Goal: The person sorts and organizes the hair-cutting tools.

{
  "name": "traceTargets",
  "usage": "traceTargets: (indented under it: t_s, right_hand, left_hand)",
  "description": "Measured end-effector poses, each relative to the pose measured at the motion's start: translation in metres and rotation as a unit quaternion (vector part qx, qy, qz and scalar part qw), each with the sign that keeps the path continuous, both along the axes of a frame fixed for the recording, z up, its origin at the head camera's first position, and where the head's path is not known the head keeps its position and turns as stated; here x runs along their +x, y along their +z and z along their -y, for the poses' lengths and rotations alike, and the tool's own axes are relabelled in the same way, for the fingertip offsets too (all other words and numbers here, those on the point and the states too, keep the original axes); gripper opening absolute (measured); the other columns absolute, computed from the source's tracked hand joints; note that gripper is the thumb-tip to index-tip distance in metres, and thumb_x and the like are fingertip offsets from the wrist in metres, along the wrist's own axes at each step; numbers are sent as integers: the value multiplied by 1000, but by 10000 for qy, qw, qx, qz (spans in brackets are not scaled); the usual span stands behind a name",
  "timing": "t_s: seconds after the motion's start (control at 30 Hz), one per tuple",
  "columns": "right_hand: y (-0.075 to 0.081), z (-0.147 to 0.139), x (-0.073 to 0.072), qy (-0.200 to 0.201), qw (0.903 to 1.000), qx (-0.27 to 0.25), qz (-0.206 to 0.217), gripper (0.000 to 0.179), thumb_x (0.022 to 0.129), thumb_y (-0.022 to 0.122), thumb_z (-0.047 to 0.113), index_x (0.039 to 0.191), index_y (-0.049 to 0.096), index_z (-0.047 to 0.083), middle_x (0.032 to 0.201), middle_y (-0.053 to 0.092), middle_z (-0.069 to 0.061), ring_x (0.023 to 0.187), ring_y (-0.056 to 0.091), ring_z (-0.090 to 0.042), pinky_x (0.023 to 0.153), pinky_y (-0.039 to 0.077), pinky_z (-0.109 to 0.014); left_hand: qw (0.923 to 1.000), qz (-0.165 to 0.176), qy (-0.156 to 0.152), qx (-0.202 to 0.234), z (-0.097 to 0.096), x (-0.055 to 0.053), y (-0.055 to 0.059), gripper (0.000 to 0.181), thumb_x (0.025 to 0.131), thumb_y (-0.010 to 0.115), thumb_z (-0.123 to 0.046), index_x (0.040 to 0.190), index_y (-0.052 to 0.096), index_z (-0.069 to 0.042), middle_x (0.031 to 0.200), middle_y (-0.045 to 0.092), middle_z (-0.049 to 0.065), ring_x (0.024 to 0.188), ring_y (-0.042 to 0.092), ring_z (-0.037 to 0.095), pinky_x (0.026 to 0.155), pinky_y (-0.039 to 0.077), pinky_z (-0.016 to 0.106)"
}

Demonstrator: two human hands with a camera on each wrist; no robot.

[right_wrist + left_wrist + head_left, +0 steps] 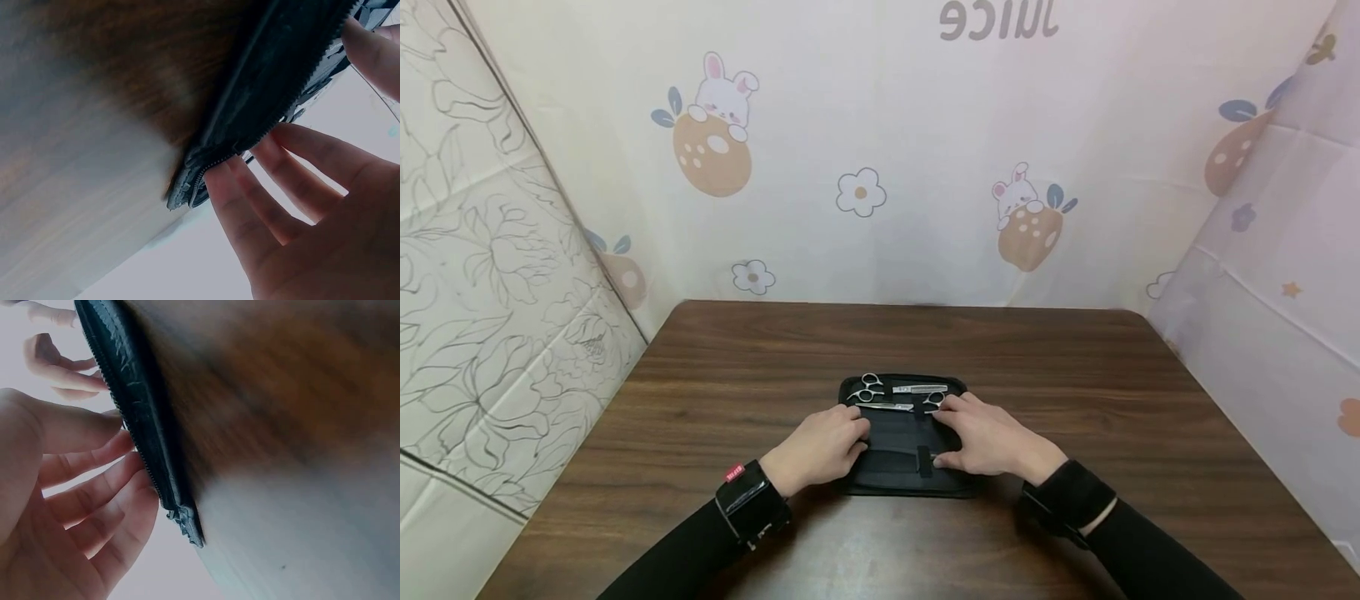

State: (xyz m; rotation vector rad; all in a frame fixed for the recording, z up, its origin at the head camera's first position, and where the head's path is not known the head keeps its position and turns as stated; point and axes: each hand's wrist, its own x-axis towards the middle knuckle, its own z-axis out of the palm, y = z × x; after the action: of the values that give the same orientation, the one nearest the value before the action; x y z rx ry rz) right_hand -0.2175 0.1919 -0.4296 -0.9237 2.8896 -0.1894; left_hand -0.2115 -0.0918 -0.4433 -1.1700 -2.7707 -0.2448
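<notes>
A black zip case point(887, 437) lies opened flat on the wooden table, in front of both hands. In its far half sit silver hairdressing scissors point(883, 406) and a second silver pair point(919, 388), their finger loops showing. My left hand point(823, 446) rests at the case's left edge; in the left wrist view its fingers touch the zipper edge point(128, 422). Over the right side lies my right hand point(992, 437), thumb close to a small black strap point(924, 461) and fingers by a scissor loop. The right wrist view shows its fairly straight fingertips at the case's edge.
The brown wooden table point(760, 358) spreads around the case. Behind it hangs a pale curtain point(865, 108) printed with rabbits and flowers, which continues on the right. A white floral-patterned sheet point(497, 250) borders the left side.
</notes>
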Motion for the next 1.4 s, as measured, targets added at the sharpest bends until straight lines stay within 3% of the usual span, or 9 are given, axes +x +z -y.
traceTargets:
  t_s: [0.3,0.5,0.7,1.03,1.27,1.4]
  right_hand:
    - [3,0,-3,25,9999,8,116,63,85,79,47,130,68,4,126,61,-7,111,54,-22,87,53,-43]
    - [5,-1,-6,-33,9996,-88,265,60,85,80,46,128,70,6,126,61,-6,110,55,-21,88,53,-42]
    - [9,-2,-10,-91,9990,-228,362,51,87,81,40,125,72,7,122,63,-4,110,58,-20,90,53,-44]
    - [11,-7,-28,-252,9981,-502,250,30,94,75,27,118,74,10,107,64,1,95,63,-14,79,54,-38]
    - [10,-14,-47,-600,9956,-722,34,20,96,72,21,111,74,10,101,66,0,89,64,-16,77,54,-40]
    - [8,-18,-55,-813,9940,-736,32,19,96,71,19,111,74,8,101,67,-3,89,63,-17,77,54,-42]
  left_hand:
    - [9997,84,218,3,3,-15,7,9,94,71,-14,86,68,-15,82,56,-3,78,57,14,64,51,32]
    - [9994,4,322,111,7,-24,4,11,92,73,-13,83,68,-16,82,57,-3,79,59,16,66,53,35]
    - [9979,246,460,386,8,-30,3,8,92,72,-12,86,70,-16,85,58,-3,78,60,15,65,53,34]
    - [9871,737,1186,780,7,-46,9,12,96,65,-11,85,68,-14,82,56,-2,71,53,13,64,48,34]
    - [9810,715,1642,751,13,-60,4,12,97,64,-11,85,66,-11,84,57,2,73,53,18,66,48,38]
    - [9771,869,1792,746,13,-67,4,11,98,65,-16,88,67,-10,86,60,5,76,57,20,69,50,41]
